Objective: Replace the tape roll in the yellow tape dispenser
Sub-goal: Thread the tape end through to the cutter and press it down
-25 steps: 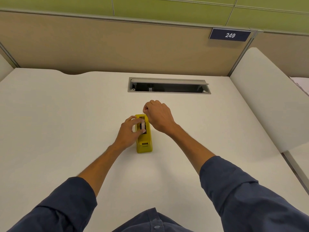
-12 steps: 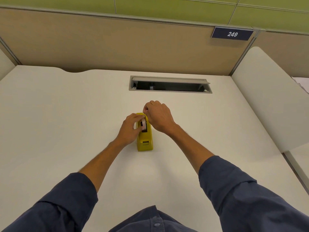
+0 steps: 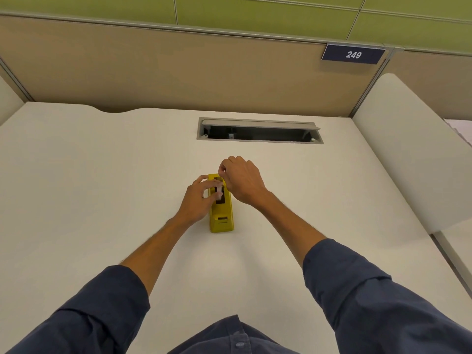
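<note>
The yellow tape dispenser (image 3: pixel 221 213) is standing mid-desk. The left hand (image 3: pixel 198 199) is pinching a whitish tape roll (image 3: pixel 219 189) over its slot; the right hand (image 3: pixel 241 180) is curled closed, its hold unclear. Seating seems unfinished.

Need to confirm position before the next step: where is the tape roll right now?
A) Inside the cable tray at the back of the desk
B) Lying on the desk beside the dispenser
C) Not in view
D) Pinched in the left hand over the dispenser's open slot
D: the left hand pinches the pale tape roll just over the slot of the yellow dispenser.
</note>
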The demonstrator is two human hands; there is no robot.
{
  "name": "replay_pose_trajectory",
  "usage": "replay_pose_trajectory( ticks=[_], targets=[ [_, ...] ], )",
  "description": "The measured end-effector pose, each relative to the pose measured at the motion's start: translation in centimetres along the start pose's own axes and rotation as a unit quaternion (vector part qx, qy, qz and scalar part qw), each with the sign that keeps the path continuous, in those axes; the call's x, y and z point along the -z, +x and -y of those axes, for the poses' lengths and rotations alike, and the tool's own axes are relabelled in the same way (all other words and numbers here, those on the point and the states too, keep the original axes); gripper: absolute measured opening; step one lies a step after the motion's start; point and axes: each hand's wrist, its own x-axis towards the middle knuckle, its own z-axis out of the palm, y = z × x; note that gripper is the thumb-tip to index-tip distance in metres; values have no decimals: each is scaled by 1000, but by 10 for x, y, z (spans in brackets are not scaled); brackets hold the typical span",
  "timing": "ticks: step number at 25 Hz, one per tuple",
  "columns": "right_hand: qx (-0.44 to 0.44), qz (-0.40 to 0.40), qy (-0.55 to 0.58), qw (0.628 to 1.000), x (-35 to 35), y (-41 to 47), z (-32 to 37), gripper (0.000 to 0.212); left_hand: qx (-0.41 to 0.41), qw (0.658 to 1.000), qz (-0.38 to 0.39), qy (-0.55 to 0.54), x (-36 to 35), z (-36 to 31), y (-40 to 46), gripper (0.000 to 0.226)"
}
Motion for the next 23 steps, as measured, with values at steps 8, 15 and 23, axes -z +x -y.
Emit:
replay_pose_trajectory(
  ticks=[8,15,23],
  targets=[
    [7,7,-6,1000,-3,-3,-1,15,-4,1000,-3,8,-1,2,-1,39],
    [11,10,-3,1000,-7,-8,-3,16,-10,1000,-3,16,0,2,0,41],
    [8,21,2,1000,-9,-9,-5,16,-17,999,-4,33,-3,4,2,45]
  ],
)
